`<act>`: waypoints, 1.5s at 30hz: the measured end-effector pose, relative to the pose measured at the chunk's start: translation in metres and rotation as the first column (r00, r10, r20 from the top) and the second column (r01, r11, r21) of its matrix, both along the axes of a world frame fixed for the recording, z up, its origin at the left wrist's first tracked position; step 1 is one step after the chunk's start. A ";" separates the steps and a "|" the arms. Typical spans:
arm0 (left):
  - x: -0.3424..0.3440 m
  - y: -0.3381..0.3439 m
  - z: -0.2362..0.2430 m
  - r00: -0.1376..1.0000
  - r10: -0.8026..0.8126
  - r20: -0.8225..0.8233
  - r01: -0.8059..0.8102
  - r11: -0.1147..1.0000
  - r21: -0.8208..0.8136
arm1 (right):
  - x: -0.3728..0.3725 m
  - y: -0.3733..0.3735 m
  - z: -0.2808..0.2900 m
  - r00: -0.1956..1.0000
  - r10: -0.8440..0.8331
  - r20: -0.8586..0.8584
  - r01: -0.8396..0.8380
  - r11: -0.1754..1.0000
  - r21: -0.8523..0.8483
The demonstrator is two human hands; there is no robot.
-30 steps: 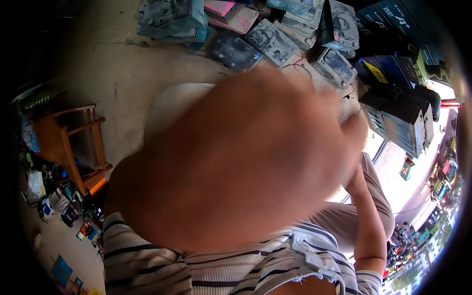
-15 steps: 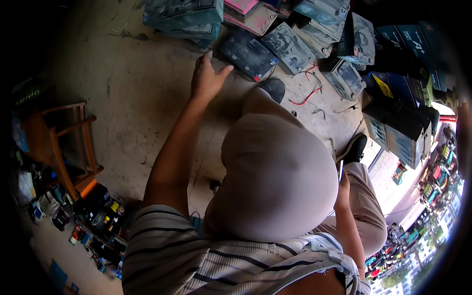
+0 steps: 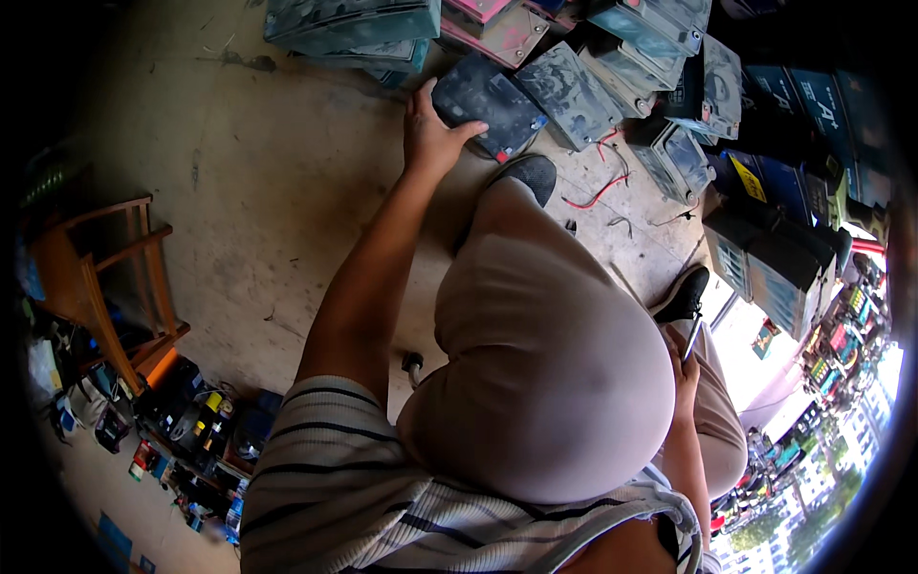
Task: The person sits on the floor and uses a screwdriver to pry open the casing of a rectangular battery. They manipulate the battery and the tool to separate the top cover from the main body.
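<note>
My left hand (image 3: 430, 134) reaches far forward over the concrete floor and grips the near corner of a dusty dark car battery (image 3: 492, 96), thumb along its near edge. My raised knee in light trousers (image 3: 545, 354) fills the middle of the view. My right hand (image 3: 684, 373) rests by my right thigh, closed around a thin dark flat object (image 3: 693, 337) that sticks up from it. What that object is I cannot tell.
Several more batteries (image 3: 631, 48) lie packed along the top and right. Loose red wires (image 3: 593, 196) lie beside my black shoe (image 3: 531, 172). A wooden chair (image 3: 105, 277) and small cluttered items (image 3: 191, 421) stand at the left. A small black part (image 3: 413, 364) lies near my elbow.
A blurred close shape that filled the view a second ago is gone. My left arm has stretched forward and its hand has closed on the dark battery's corner.
</note>
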State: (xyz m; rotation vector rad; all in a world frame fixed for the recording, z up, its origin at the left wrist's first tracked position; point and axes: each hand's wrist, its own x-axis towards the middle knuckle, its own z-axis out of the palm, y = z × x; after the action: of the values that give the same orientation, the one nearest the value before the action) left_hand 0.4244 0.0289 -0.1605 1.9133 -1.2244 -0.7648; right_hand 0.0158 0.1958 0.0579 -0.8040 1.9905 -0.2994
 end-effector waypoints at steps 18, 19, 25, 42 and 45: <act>0.020 -0.010 -0.016 0.926 0.130 -0.354 -0.161 0.985 -0.058 | 0.033 0.022 -0.006 0.999 0.038 -0.018 -0.036 0.995 0.097; 0.020 -0.009 -0.014 0.922 0.136 -0.363 -0.168 0.984 -0.059 | 0.034 0.022 -0.007 0.997 0.063 -0.033 -0.060 0.994 0.092; 0.019 -0.009 -0.025 0.925 0.161 -0.343 -0.197 0.978 -0.074 | 0.047 0.013 -0.002 0.987 0.156 -0.037 -0.153 0.985 0.074; 0.021 -0.006 -0.025 0.950 0.195 -0.244 -0.217 0.974 -0.065 | 0.048 0.013 -0.003 0.968 0.207 -0.140 -0.204 0.978 0.031; 0.019 -0.004 -0.014 0.959 0.210 -0.189 -0.221 0.974 -0.041 | 0.048 0.010 -0.002 0.976 0.185 -0.114 -0.182 0.983 0.037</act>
State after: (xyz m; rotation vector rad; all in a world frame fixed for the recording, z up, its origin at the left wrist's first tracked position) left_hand 0.4438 0.0245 -0.1746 1.8436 -0.8997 -0.7588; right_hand 0.0639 0.2055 0.0564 -1.0009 2.0070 -0.1203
